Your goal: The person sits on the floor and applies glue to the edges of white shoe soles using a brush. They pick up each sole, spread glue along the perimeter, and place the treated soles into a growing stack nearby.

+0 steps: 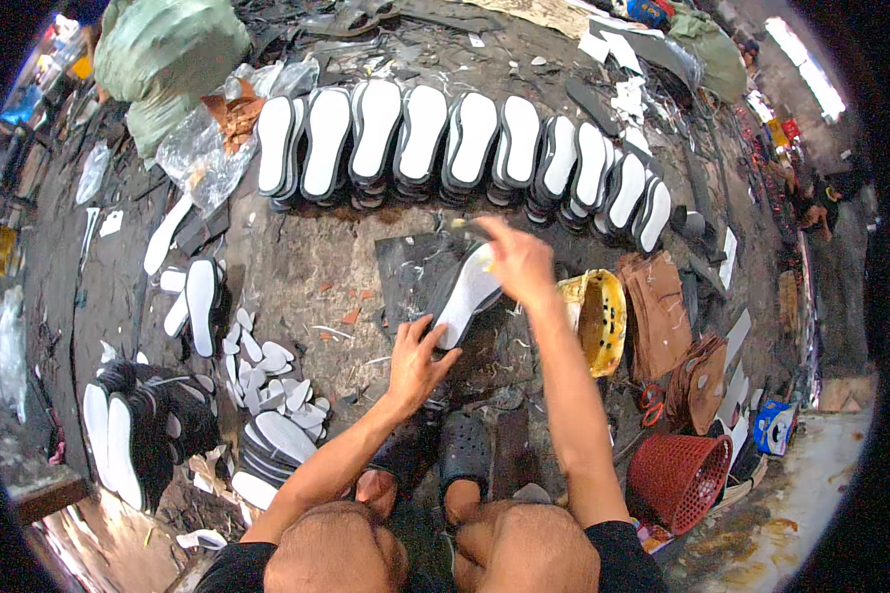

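Observation:
A white insole [460, 301] with a dark edge lies slantwise on a black sheet [402, 272] in front of me. My left hand [417, 368] grips its heel end, thumb and fingers on either side. Over its toe end, my right hand [520, 259] is closed round a small brush [465, 228], slightly blurred, with a yellowish smear beneath it. Right of that hand stands a yellow tub [597, 321] with a stained rim. Beyond my hands, stacks of white-topped insoles [420, 133] form a curved row.
Small grey pads [275, 381] lie heaped at the left, near more insole stacks [119, 445]. At the right are brown sheets [656, 311], red-handled scissors [652, 403] and a red basket [677, 481]. A green sack [163, 59] sits far left.

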`<state>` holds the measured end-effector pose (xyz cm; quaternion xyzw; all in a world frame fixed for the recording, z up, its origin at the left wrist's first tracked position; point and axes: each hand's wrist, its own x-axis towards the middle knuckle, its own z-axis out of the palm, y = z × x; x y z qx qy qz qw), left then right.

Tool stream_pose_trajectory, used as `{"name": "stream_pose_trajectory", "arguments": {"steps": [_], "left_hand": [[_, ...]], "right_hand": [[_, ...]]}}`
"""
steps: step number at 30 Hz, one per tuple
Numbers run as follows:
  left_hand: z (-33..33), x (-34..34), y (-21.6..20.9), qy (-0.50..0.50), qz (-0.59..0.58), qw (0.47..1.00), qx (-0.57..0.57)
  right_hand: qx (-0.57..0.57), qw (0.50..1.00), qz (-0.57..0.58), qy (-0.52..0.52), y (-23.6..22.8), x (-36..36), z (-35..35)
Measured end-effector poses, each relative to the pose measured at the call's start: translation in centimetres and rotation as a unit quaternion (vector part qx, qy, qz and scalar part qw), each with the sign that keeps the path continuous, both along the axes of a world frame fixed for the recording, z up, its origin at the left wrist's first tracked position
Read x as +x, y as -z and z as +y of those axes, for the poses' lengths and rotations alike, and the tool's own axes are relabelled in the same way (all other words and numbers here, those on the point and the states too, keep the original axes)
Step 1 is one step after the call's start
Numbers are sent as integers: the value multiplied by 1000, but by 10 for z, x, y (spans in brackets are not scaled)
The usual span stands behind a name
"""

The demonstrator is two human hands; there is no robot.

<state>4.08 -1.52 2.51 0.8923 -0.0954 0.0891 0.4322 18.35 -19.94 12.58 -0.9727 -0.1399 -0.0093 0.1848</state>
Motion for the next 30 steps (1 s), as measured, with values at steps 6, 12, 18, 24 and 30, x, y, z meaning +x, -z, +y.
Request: {"name": "stream_pose_trajectory", "arguments": {"steps": [6, 12, 18, 24, 30], "left_hand": [[7, -5, -17, 7, 8, 999, 30], [63, 5, -52, -218, -82, 965, -118], [89, 22, -46, -243, -115, 947, -174], [9, 1, -41, 22, 12, 997, 70], [-1, 6, -22, 37, 73, 995, 64]], "right_hand": [[24, 999, 0, -38, 30, -35, 5], [30, 995, -13, -95, 38, -118, 46], [267, 961, -32, -71, 3, -154, 52], [223, 970, -95, 22, -27, -41, -58], [45, 996, 68, -45, 35, 13, -66]]}}
